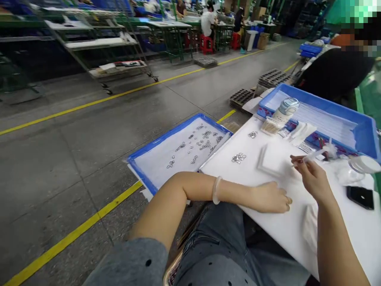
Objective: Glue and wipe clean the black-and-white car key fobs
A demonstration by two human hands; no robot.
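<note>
My left hand [272, 197] rests low over the white tabletop near its front edge, fingers curled; what they hold, if anything, is hidden. To its right, my right hand [312, 174] is raised, its fingers pinched round a thin translucent tool [312, 155] that slants up to the right. A blurred white block [275, 158] lies on the table between and beyond my hands. Small dark-outlined rings [239, 158] sit in a cluster left of the block, with a smaller cluster [253, 135] farther back.
A blue-rimmed tray [162, 141] with scattered rings stands at the left. Beyond the block are a bottle [285, 111] and a blue bin [364, 123]. A phone [360, 197], a white-lidded jar [363, 164] and a white cloth [310, 224] lie at the right. A person [330, 75] sits beyond.
</note>
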